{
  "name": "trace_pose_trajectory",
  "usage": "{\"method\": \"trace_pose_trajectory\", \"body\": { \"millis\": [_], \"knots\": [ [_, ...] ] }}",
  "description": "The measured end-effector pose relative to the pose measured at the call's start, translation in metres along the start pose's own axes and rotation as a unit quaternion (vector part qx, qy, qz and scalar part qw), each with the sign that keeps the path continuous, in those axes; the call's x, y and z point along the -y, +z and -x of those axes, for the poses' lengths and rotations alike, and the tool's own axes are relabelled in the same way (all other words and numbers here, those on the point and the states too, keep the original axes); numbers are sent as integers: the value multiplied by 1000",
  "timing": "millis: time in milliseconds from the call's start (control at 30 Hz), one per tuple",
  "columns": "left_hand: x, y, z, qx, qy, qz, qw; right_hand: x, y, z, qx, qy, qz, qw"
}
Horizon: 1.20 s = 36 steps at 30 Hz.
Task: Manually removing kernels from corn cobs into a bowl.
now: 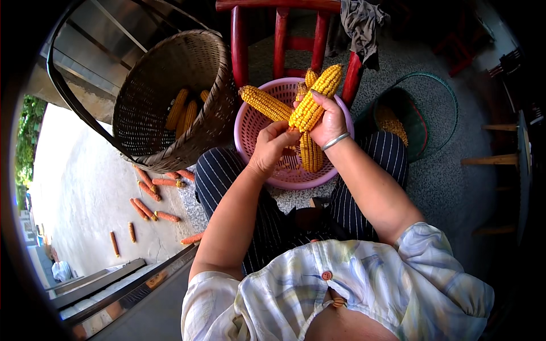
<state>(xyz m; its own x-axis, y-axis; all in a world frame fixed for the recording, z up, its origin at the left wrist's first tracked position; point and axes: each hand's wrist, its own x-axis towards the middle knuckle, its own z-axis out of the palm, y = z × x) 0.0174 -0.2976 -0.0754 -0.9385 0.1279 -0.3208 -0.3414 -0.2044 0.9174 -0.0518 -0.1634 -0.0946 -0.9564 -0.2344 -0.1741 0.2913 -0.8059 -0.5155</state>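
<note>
My right hand (329, 121) is wrapped around a yellow ear of dried corn (318, 100), tilted with its tip up and to the right. At the lower end of that ear, the thumb and fingers of my left hand (273, 143) pinch the butt. Beneath both hands sits a pink plastic colander basket (294, 185) between my knees. Another corn ear (265, 103) leans over its left rim, and one more ear (311, 155) lies inside below my right hand. Further ears show behind the held one, partly hidden. Loose kernels (294, 166) are scattered on the basket's bottom.
A tall woven basket (170, 98) with several ears stands at the left. Stripped cobs (145, 209) lie on the floor beside it. A red wooden chair (281, 47) with a grey cloth (362, 30) stands behind the colander. At the right, a green bag (409, 115) holds kernels.
</note>
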Motion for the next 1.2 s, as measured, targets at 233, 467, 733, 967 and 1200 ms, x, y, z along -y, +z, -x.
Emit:
{"method": "trace_pose_trajectory", "body": {
  "millis": [233,467,733,967,1200],
  "knots": [
    [1,1,4,38,-26,-42,998,-1,10,9,0,1,18,1000],
    [4,1,11,52,25,-67,996,3,10,7,17,28,-28,999],
    [-3,1,6,42,-79,115,989,5,10,8,57,34,-41,997],
    [-1,2,6,0,16,6,1000,10,10,2,62,55,-20,996],
    [1,5,8,-19,32,6,999,8,4,0,14,58,8,998]
  ]
}}
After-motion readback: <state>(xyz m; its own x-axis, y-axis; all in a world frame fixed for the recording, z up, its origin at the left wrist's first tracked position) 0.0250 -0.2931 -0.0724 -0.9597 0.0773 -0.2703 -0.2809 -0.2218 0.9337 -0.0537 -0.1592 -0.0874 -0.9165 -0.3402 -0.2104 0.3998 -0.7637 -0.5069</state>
